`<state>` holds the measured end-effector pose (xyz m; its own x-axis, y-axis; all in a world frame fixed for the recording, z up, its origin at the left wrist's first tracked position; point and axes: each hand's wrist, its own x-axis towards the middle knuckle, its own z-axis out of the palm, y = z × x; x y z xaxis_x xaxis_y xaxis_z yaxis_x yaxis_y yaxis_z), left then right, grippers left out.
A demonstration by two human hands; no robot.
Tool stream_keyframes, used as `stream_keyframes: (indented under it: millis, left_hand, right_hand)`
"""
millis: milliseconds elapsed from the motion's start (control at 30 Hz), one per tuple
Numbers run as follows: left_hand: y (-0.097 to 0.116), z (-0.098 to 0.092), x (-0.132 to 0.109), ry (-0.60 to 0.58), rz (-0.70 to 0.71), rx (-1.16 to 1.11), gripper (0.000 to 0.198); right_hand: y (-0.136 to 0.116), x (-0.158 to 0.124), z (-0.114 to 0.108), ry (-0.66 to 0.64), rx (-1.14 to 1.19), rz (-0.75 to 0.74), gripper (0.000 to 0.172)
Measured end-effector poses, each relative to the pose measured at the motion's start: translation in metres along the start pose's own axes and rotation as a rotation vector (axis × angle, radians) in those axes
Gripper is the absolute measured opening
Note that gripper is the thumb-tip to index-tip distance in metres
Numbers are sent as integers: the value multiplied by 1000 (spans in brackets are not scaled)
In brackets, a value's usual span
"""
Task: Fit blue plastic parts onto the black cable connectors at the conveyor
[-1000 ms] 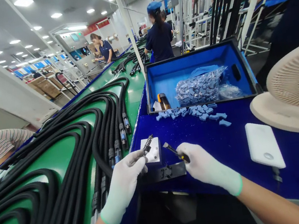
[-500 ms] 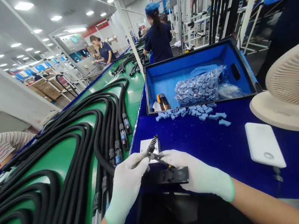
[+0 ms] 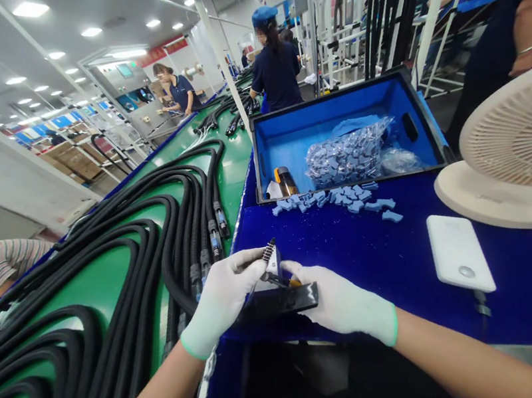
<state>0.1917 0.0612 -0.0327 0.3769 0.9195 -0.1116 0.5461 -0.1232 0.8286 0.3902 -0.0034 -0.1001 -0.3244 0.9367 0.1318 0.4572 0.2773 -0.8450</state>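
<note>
My left hand (image 3: 223,293), in a white glove with a green cuff, pinches a black cable piece with a ribbed, spring-like end (image 3: 268,252). My right hand (image 3: 337,299), gloved the same way, closes around a glossy black flat part (image 3: 287,300) lying across below the cable piece. A small orange-yellow bit (image 3: 294,282) shows by the right fingertips. Just behind the fingers is a white block (image 3: 275,266), partly covered by them. How the cable piece and the flat part meet is hidden by my fingers.
Small blue clips (image 3: 346,197) lie loose before a blue crate (image 3: 264,159) holding a bag of clips and a bottle. A white power bank (image 3: 459,252) and a fan (image 3: 502,195) stand right. Black corrugated hoses (image 3: 130,267) cover the green conveyor on the left. Co-workers stand farther off.
Both hands have moved slightly left and up, toward the white block. The black flat part has tilted, so its studded face no longer shows. The camera view has shifted a little.
</note>
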Motion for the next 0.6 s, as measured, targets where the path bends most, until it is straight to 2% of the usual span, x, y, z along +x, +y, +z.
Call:
stream_keyframes:
  millis: [100, 233, 300, 400, 500, 567, 600]
  left_hand:
    - [-2, 8, -4, 96, -9, 53, 37]
    - [-1, 13, -3, 94, 10, 70, 37]
    - [0, 15, 0, 86, 17, 69, 36]
    - [1, 18, 4, 181, -18, 70, 37]
    - [0, 17, 3, 273, -13, 52, 44]
    - [1, 14, -2, 227, 12, 50, 44]
    - [2, 12, -5, 169, 33, 60, 43]
  right_hand:
    - [11, 7, 8, -29, -133, 29, 6]
    - [18, 13, 14, 12, -171, 25, 7]
    - [18, 10, 8, -1, -163, -24, 8]
    - [18, -3, -9, -39, -240, -12, 11]
    - [19, -18, -22, 130, -375, 129, 26]
    - [17, -26, -22, 226, -264, 155, 51]
    - [14, -29, -19, 221, -122, 161, 61]
